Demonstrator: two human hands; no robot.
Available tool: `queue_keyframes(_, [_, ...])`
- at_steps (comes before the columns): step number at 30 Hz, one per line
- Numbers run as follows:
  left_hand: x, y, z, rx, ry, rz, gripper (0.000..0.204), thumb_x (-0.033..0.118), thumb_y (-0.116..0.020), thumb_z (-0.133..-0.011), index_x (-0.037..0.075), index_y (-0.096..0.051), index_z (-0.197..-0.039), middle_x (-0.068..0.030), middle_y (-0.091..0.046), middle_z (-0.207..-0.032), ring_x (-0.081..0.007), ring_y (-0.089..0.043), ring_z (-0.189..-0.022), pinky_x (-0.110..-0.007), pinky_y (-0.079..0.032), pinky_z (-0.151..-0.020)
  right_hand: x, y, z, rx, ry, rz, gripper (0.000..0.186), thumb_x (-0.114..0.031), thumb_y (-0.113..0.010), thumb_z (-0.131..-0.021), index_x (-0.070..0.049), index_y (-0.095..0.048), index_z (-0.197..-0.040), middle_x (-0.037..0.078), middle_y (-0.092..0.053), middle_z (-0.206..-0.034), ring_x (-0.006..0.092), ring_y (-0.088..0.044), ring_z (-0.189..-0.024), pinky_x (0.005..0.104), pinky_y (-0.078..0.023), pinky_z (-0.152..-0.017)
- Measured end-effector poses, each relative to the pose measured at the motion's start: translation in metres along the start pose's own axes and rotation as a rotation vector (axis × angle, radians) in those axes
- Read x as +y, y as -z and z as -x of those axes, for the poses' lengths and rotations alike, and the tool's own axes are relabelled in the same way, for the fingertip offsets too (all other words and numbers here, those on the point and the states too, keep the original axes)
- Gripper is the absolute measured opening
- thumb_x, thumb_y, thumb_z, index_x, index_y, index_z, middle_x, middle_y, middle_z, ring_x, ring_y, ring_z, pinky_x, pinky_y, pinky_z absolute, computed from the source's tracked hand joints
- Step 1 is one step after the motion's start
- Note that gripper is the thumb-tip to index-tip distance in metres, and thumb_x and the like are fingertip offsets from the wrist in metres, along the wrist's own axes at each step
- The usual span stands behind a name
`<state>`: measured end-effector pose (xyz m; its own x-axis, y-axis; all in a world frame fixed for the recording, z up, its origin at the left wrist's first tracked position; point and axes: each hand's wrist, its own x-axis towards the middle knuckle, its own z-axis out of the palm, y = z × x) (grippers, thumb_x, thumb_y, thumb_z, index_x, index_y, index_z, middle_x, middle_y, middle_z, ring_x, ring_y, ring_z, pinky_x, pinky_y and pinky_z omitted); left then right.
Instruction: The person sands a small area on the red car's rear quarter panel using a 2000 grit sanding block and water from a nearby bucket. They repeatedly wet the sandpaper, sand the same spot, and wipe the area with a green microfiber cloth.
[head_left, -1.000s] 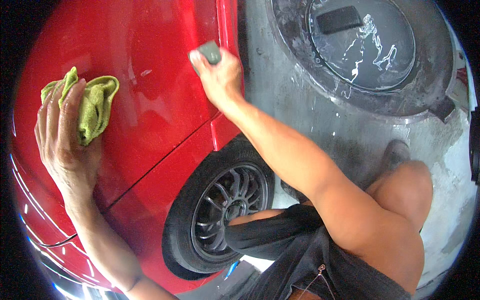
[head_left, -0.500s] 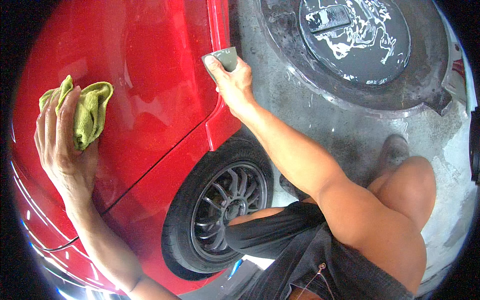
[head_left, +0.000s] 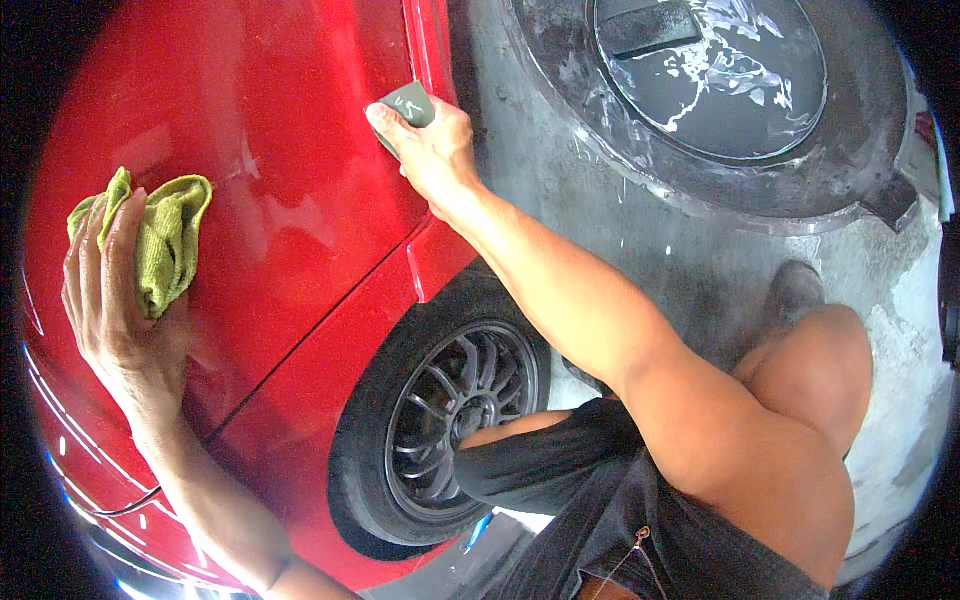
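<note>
Grey-green block (head_left: 414, 102), likely light, firm, slick if wet, best gripped by its sides; small, smooth, white-streaked, at lower edge of red car panel (head_left: 290, 200). Right hand (head_left: 440, 152) pinches it, thumb against fingers. Left hand (head_left: 112, 318) clasps soft, crumpled yellow-green cloth (head_left: 172, 245) at panel.

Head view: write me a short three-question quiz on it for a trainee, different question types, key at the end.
1. What is the left hand holding?
2. True or false: the right hand is open and empty.
3. On which side of the red car panel does the round dark object lie in the picture? A: left; B: right; C: below.

Key:
1. A yellow-green cloth.
2. False; the right hand grips a grey-green block.
3. B.
</note>
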<state>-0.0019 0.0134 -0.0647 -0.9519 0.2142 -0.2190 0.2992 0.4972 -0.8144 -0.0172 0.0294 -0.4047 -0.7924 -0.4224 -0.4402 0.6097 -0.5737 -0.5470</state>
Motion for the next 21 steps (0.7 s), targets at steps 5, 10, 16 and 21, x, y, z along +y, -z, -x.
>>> queue_keyframes(5, [-0.001, 0.003, 0.001, -0.006, -0.007, 0.001, 0.052, 0.012, -0.084, -0.086, 0.011, -0.072, -0.136, -0.0101, -0.071, -0.140, -0.0340, -0.065, -0.131, -0.049, -0.049, -0.116, 0.001, 0.000, 0.014, -0.007, -0.052, 0.018, 0.027, -0.034, -0.082, -0.098, -0.009, -0.071, -0.094, -0.005, -0.062, -0.076, 0.0066, -0.050, -0.057, 0.0272, -0.043, -0.047])
queue_keyframes(10, [-0.003, 0.010, 0.002, -0.005, -0.002, 0.011, 0.056, 0.011, -0.085, -0.082, 0.013, -0.072, -0.137, -0.0099, -0.071, -0.139, -0.0338, -0.065, -0.131, -0.048, -0.049, -0.115, -0.014, -0.005, 0.012, -0.049, -0.137, -0.116, 0.028, -0.030, -0.084, -0.096, -0.009, -0.068, -0.086, -0.004, -0.060, -0.068, 0.0078, -0.052, -0.055, 0.0318, -0.043, -0.049])
queue_keyframes(16, [0.001, 0.005, -0.002, 0.043, 0.009, 0.035, 0.059, 0.010, -0.086, -0.078, 0.015, -0.072, -0.135, -0.0095, -0.072, -0.137, -0.0338, -0.065, -0.130, -0.048, -0.049, -0.113, -0.004, -0.003, 0.000, -0.043, -0.012, -0.092, 0.028, -0.034, -0.083, -0.097, -0.011, -0.069, -0.090, -0.006, -0.061, -0.075, 0.0057, -0.051, -0.060, 0.0285, -0.043, -0.047])
queue_keyframes(21, [0.005, 0.007, -0.004, 0.050, 0.007, 0.011, 0.057, 0.010, -0.085, -0.078, 0.014, -0.072, -0.134, -0.0092, -0.071, -0.138, -0.0337, -0.065, -0.130, -0.048, -0.049, -0.113, -0.008, -0.009, -0.004, 0.035, -0.021, 0.017, 0.030, -0.029, -0.087, -0.093, -0.007, -0.069, -0.083, 0.003, -0.069, -0.071, 0.0146, -0.062, -0.066, 0.0391, -0.050, -0.062])
